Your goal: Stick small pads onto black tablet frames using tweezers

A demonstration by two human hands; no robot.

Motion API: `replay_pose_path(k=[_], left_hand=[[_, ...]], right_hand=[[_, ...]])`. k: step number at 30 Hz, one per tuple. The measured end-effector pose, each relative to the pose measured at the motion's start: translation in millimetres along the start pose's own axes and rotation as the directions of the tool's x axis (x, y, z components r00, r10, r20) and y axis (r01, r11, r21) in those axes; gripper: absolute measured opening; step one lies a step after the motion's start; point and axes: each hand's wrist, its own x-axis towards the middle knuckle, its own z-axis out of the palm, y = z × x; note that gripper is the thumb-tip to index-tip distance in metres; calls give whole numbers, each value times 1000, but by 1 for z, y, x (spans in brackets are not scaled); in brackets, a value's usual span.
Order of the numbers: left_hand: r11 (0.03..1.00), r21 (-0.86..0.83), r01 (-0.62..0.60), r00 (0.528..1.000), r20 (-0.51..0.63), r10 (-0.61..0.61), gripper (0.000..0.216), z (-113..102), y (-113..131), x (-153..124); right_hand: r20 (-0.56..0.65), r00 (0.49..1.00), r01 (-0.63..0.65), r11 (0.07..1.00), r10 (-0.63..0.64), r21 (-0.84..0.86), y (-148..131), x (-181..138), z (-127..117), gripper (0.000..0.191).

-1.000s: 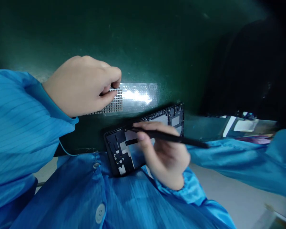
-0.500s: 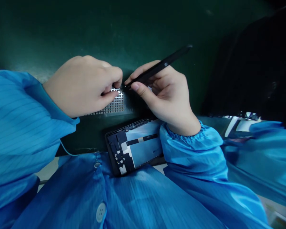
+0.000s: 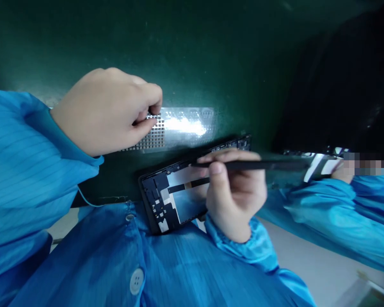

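My left hand [image 3: 105, 111] is closed, its thumb and forefinger pinching at a clear strip [image 3: 188, 136] covered partly with small square pads [image 3: 155, 134]. The strip lies on the green table, and its left part is hidden under that hand. My right hand [image 3: 237, 194] is closed around slim black tweezers [image 3: 246, 165], held like a pen and blurred by motion. Their tip is over the upper edge of an opened phone or tablet [image 3: 188, 207]. I cannot tell whether the tip touches it or carries a pad. The device leans against the table edge near my body, its inside facing up.
The green table [image 3: 192, 51] stretches out ahead. A large black object [image 3: 342, 94] takes up the right side. Beside it, another person's hand [image 3: 344, 170] and blue sleeve [image 3: 326, 209] show near white items at the table edge.
My right hand has moved with the tweezers from the strip's edge down and right to the device, uncovering the strip's shiny part. My left hand has hardly moved. Another person's hand has come into view.
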Motion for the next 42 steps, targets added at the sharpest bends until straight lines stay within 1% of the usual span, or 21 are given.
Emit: replay_pose_path(k=[2,4,7,11,14,16,18,19,21,22,24,25,27,30,32,35,38,40,41,42], left_hand=[[1000,-20,-2,1000,-18,2,44,0,-1,-1],[999,-48,-6,1000,-24,5,50,0,-1,-1],[998,-67,0,1000,-30,-2,56,0,0,-1],[999,-49,3,999,-36,-5,56,-1,2,-1],[999,-51,6,999,-40,-8,53,-1,3,-1],[998,-61,6,999,-43,-9,53,-2,3,-1],[998,-68,2,999,-43,-5,56,-2,2,-1],[998,-67,0,999,-41,-3,56,-2,2,-1],[998,-59,-3,999,-34,1,54,-2,1,-1],[999,-53,-3,999,-34,1,52,-2,1,-1],[999,-40,0,1000,-23,-1,49,-2,0,-1],[999,-35,-2,1000,-9,1,47,-2,0,-1],[1000,-27,1,1000,5,0,44,-1,0,0],[1000,-21,7,1000,7,-7,42,0,0,1],[1000,-18,14,1000,3,-14,43,0,0,1],[1000,-20,17,1000,10,-17,46,0,1,0],[1000,-18,5,1000,14,-5,48,-1,2,0],[1000,-21,-9,1000,6,9,52,-1,3,0],[1000,-24,-15,1000,4,15,54,-1,4,-1],[999,-28,-18,1000,3,18,55,-2,3,-1]], right_hand=[[-45,997,58,998,-59,-15,2,-22,4,17],[-43,993,111,993,-112,-35,6,-29,8,22],[-18,990,142,989,-143,-51,9,-26,12,23],[16,988,154,984,-153,-86,7,-26,12,26],[103,978,198,967,-183,-158,-2,-27,5,37],[158,972,200,966,-174,-164,-10,-16,-2,40],[241,960,178,973,-140,-144,-15,8,-7,34],[296,948,164,978,-119,-131,-15,23,-7,28],[417,907,120,988,-67,-102,-10,58,-4,14],[466,883,95,992,-48,-80,-5,74,0,12],[536,844,43,998,-17,-36,6,98,9,21],[554,832,22,1000,-7,-20,11,106,13,27],[556,831,-17,1000,12,4,19,111,19,33],[506,861,-68,997,46,26,21,106,21,39],[487,871,-77,997,63,9,18,102,21,41],[501,863,-64,998,69,-28,15,106,23,40],[557,829,-25,999,45,-44,17,117,22,37],[599,801,-11,1000,8,1,20,120,16,34],[602,798,-10,998,-25,55,20,118,11,31],[572,819,-16,994,-48,106,21,112,5,28]])
